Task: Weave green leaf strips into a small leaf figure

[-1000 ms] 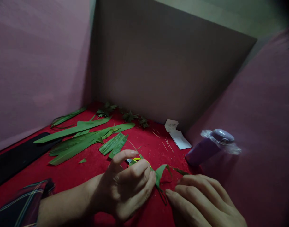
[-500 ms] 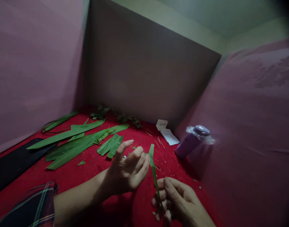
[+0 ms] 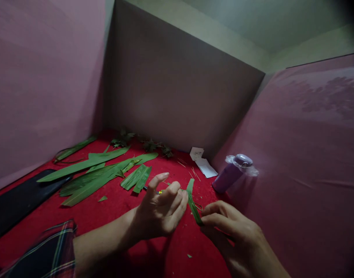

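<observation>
Right hand (image 3: 240,229) pinching lower end of narrow, bent green leaf strip (image 3: 192,205), left hand (image 3: 164,208) curled at its bend, can't tell if gripping; best tension gentle, no tearing.

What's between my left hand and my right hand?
In the head view, a green leaf strip lies between the left hand and right hand, with a thin loop showing just beside it.
</observation>
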Demonstrator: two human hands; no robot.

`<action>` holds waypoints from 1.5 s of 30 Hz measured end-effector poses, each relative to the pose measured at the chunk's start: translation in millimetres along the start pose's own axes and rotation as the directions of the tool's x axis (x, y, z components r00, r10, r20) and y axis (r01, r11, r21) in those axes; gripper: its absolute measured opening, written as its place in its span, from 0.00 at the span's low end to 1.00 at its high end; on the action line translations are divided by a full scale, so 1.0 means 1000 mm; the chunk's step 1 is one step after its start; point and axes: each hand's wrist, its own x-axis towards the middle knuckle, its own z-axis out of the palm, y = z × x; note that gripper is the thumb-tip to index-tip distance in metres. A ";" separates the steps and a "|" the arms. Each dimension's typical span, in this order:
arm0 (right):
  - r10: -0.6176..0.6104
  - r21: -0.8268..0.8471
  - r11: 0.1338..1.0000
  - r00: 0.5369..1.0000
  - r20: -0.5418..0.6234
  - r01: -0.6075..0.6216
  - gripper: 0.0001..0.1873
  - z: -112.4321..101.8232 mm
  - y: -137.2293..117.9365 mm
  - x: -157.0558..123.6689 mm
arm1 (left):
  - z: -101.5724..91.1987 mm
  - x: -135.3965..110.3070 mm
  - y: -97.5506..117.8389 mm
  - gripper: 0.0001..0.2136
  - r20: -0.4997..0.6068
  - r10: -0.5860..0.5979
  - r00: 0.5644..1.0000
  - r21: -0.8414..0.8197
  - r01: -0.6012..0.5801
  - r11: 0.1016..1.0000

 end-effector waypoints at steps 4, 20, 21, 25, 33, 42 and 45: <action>-0.308 -0.479 0.854 0.940 -0.151 0.203 0.10 -0.012 0.001 0.010 | 0.000 0.000 -0.002 0.07 -0.033 -0.030 0.999 -0.046 0.029 0.999; -0.441 -0.398 0.861 0.857 -0.268 0.318 0.12 -0.010 0.011 0.020 | -0.002 0.001 -0.008 0.07 -0.078 -0.126 0.989 -0.285 0.099 0.953; -0.446 -0.375 0.867 0.848 -0.286 0.329 0.11 -0.008 0.011 0.020 | -0.002 0.001 -0.008 0.07 -0.074 -0.131 0.989 -0.297 0.104 0.949; -0.437 -0.286 0.890 0.842 -0.318 0.354 0.12 0.000 0.014 0.015 | 0.000 -0.001 -0.007 0.08 -0.074 -0.164 0.984 -0.330 0.131 0.935; -0.369 -0.111 0.930 0.891 -0.264 0.352 0.14 0.007 0.015 0.007 | 0.004 -0.004 -0.006 0.08 -0.078 -0.202 0.976 -0.357 0.162 0.920; -0.258 -0.017 0.965 0.933 -0.249 0.262 0.10 0.008 0.018 0.011 | 0.005 -0.006 -0.005 0.09 -0.057 -0.200 0.978 -0.357 0.167 0.919; -0.278 -0.184 0.954 0.928 -0.247 0.237 0.09 0.004 0.012 0.011 | 0.005 -0.005 -0.005 0.09 -0.052 -0.192 0.980 -0.358 0.161 0.920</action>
